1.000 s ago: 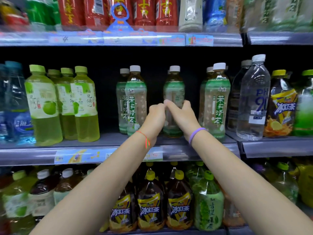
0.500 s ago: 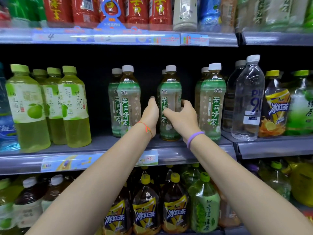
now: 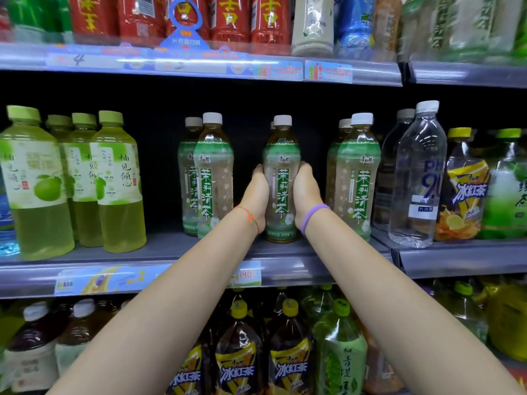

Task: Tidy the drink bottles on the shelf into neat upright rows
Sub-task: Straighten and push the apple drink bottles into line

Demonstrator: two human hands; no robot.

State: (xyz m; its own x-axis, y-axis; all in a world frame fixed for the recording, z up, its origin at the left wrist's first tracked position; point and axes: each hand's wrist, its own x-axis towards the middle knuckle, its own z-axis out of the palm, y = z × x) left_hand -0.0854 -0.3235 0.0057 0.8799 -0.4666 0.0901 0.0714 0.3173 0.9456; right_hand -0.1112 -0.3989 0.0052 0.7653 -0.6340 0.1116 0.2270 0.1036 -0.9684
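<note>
I am holding the middle jasmine tea bottle [image 3: 281, 178] between both hands on the grey shelf [image 3: 171, 248]. My left hand [image 3: 256, 192] is pressing against its left side and my right hand [image 3: 306, 192] against its right side, so my grip is cupping the bottle's lower body from both flanks, palms flat on the label. The bottle is standing upright, its base touching the shelf, its white cap at the top and its green label facing me. Another bottle is standing directly behind it, mostly hidden. To its left, apart from my hand, two matching tea bottles [image 3: 212, 178] are standing one behind the other; to its right another pair [image 3: 358, 178] is standing the same way. Further left, yellow-green pomelo drink bottles [image 3: 117, 181] are sitting in a cluster.
</note>
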